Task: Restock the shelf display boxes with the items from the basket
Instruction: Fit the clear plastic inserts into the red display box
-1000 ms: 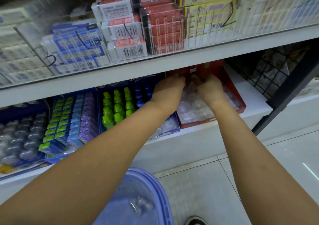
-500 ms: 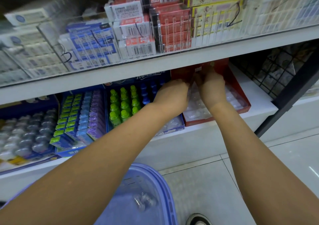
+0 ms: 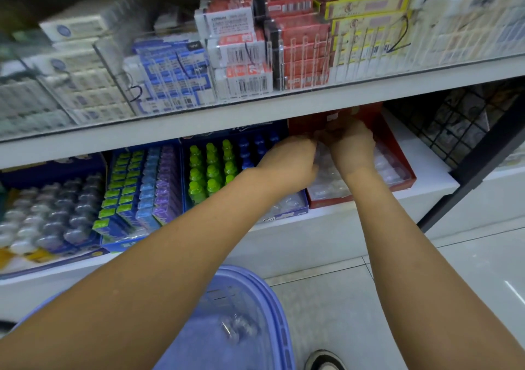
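Observation:
A red display box (image 3: 397,153) with a clear plastic insert sits on the lower shelf at the right. Both my hands reach into its back part under the upper shelf. My left hand (image 3: 289,162) and my right hand (image 3: 352,148) are close together, fingers curled over the clear insert; what they hold is hidden. A blue display box (image 3: 287,213) beside it holds green and blue bottles (image 3: 211,168). The purple basket (image 3: 255,327) stands on the floor below my arms, with small clear items (image 3: 238,327) in it.
The upper shelf edge (image 3: 255,108) hangs just above my hands, with stacked cartons behind a clear guard. Further left are boxes of small packs (image 3: 142,187) and grey items (image 3: 51,207). A black wire rack (image 3: 460,122) stands at the right. My shoe (image 3: 326,362) is on the tiled floor.
My hands have stayed inside the red box, shifting slightly and drawing closer together. The view has drifted a little to the left and down.

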{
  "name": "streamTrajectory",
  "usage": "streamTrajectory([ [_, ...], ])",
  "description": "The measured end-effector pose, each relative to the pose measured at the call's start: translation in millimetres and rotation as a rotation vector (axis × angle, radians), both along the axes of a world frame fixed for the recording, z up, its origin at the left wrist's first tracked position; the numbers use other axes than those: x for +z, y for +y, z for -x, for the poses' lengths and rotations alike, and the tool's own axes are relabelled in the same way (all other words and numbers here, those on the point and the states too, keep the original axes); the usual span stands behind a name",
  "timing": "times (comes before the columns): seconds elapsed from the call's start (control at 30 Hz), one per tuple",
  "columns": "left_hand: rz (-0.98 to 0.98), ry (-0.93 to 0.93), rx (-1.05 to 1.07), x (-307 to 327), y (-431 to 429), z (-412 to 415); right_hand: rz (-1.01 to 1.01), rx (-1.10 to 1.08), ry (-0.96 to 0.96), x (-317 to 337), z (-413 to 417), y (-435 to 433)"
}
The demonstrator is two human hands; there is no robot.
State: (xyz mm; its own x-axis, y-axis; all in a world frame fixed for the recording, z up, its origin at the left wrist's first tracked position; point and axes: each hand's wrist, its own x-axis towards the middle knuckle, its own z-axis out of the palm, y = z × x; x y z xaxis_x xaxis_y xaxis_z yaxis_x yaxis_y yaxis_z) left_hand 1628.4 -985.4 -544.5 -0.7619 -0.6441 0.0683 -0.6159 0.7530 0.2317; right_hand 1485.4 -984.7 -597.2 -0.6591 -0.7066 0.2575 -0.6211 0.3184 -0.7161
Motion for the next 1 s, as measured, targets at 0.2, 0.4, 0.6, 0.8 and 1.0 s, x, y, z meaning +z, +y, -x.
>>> streamTrajectory([
  [0.2, -0.023, 0.251, -0.007, 0, 57, -68, -0.097, 0.080, -0.111, 21, 2, 14],
  [0.4, -0.377, 0.441, 0.247, -59, 106, -161, 0.006, 0.212, -0.130, 68, -56, 68],
  [0.6, -0.682, 0.026, 0.170, -173, 142, -216, -0.563, 0.777, -0.112, 64, -182, 105],
  [0.8, -0.607, -0.315, -0.101, -242, 171, -225, -1.028, 0.856, 0.221, -21, -247, 109],
  [1.0, -0.615, -0.372, -0.013, -278, 177, -238, -1.179, 0.754, 0.214, -103, -268, 100],
])
